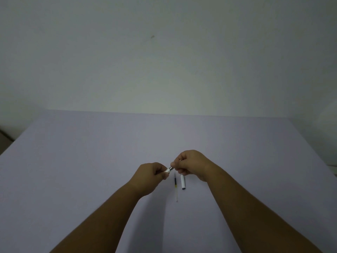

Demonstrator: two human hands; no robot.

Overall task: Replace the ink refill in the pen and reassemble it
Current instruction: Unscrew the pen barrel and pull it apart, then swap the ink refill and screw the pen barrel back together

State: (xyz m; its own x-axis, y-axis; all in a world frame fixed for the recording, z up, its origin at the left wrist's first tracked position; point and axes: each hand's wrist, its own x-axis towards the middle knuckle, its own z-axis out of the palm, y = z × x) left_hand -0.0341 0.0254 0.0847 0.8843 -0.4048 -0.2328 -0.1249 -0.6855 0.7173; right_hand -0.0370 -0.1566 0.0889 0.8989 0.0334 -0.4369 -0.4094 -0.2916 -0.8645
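My left hand (pixel 150 175) is closed around a white pen barrel (pixel 167 171), most of it hidden in the fist. My right hand (pixel 191 164) pinches the pen's silver tip piece (pixel 171 168) at the barrel's end, so both hands meet above the table. Just below them, a thin ink refill (pixel 175 187) lies on the table, dark at its far end and pale toward me. A white pen cap (pixel 182 182) lies right of the refill, nearly parallel to it.
The pale lilac table (pixel 91 161) stretches wide on all sides. A plain wall (pixel 164 61) rises behind its far edge. A pale blurred object (pixel 328 139) sits at the table's right edge.
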